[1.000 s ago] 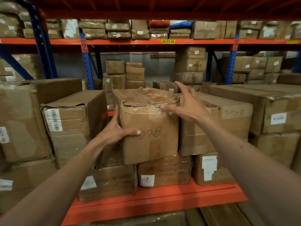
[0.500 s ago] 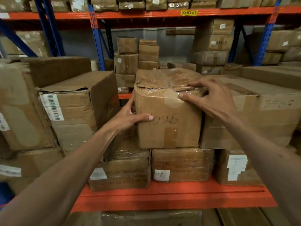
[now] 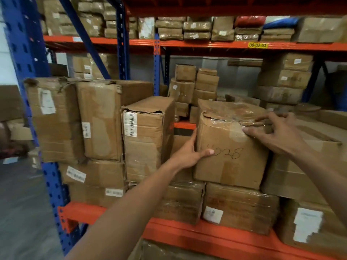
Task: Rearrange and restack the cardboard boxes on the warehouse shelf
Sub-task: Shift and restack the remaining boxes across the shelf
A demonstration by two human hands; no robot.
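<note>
A taped cardboard box (image 3: 232,162) with "4028" written on its front sits on top of two wrapped boxes on the orange shelf (image 3: 197,239). My left hand (image 3: 189,152) grips its left front edge, thumb across the front face and fingers down the left side. My right hand (image 3: 276,132) holds the top right corner, thumb on the front face and fingers curled over the top. A tall box with a barcode label (image 3: 146,139) stands just left of it, with a narrow gap between them.
A large flat box (image 3: 304,166) lies tight against the right side. Worn boxes (image 3: 75,119) are stacked at the left beside a blue rack upright (image 3: 32,102). More boxes fill the back (image 3: 193,85) and the upper shelf (image 3: 197,29). Grey floor lies at the lower left.
The view has swung left, so the marked box now sits right of centre. Both hands keep the same hold on it; the right hand's fingers have curled a little further over the top.
</note>
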